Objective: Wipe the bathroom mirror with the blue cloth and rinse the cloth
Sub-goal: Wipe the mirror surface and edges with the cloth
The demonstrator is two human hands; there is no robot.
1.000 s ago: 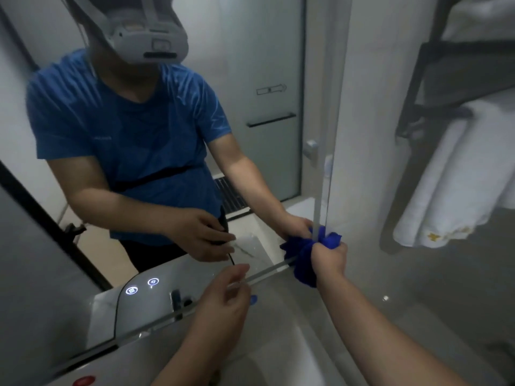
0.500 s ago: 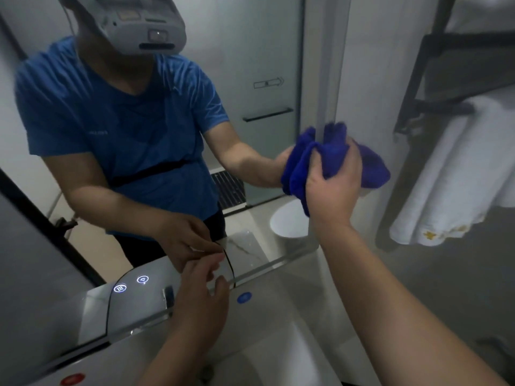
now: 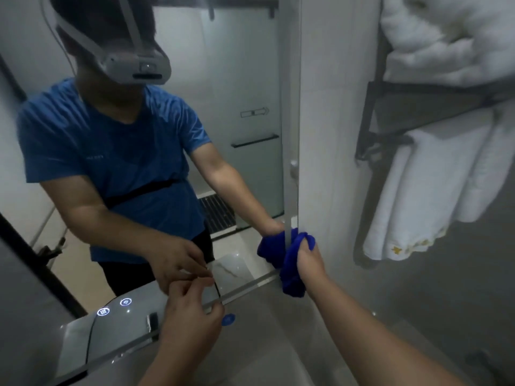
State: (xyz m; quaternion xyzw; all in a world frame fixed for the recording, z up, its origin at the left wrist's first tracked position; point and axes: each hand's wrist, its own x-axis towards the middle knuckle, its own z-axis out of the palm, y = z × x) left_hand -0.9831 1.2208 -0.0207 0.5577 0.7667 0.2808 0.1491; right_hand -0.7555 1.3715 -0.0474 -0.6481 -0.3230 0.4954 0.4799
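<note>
The bathroom mirror (image 3: 242, 65) fills the left and middle of the head view and reflects a person in a blue shirt. My right hand (image 3: 309, 263) grips the bunched blue cloth (image 3: 292, 271) against the mirror's lower right corner, at its right edge. My left hand (image 3: 192, 307) rests its fingertips on the mirror's bottom edge, with a thin dark cord (image 3: 217, 288) running by the fingers; the hand holds nothing that I can make out.
A black wall rack (image 3: 395, 118) on the right carries folded white towels (image 3: 423, 190) hanging close to my right arm. Two lit touch buttons (image 3: 114, 307) glow on the mirror's lower left. A blue round tap marker (image 3: 228, 319) sits on the pale basin surround (image 3: 264, 344) below.
My right hand has brought the cloth down the mirror's right edge from mid height back to the lower right corner. My left hand has stayed at the mirror's bottom edge.
</note>
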